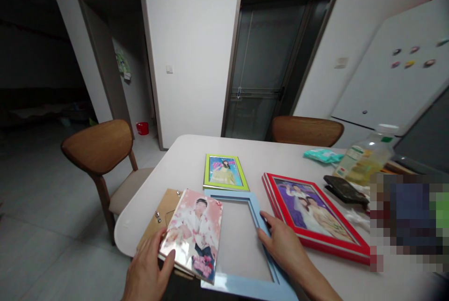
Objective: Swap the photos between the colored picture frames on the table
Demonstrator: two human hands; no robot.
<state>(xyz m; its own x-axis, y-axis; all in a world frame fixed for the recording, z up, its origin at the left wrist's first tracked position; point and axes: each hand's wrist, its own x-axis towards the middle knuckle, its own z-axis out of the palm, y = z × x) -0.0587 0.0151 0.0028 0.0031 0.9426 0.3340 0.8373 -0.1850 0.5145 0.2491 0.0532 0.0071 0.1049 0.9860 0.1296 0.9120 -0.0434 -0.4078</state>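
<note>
My left hand [149, 266] grips the lower left edge of a glossy pink photo print [198, 231], its thumb near the bottom corner. Beneath the print and to its left lies a brown backing board [149, 231] with small metal clips. The print covers the left side of a light blue picture frame [245, 283], whose opening shows bare tabletop. On the frame's right side, my right hand [284, 245] is closed, thumb and index finger on the bar. Right of that hand lies a red picture frame [324, 240] with a group photo, seemingly stacked on another.
Beyond the blue frame, a yellow-green framed picture [225, 172] lies on the white table [189, 149]. A large bottle [366, 156], a teal packet [322, 155] and a dark phone-like object [345, 189] occupy the right side. Wooden chairs stand at the left [101, 146] and back [308, 131].
</note>
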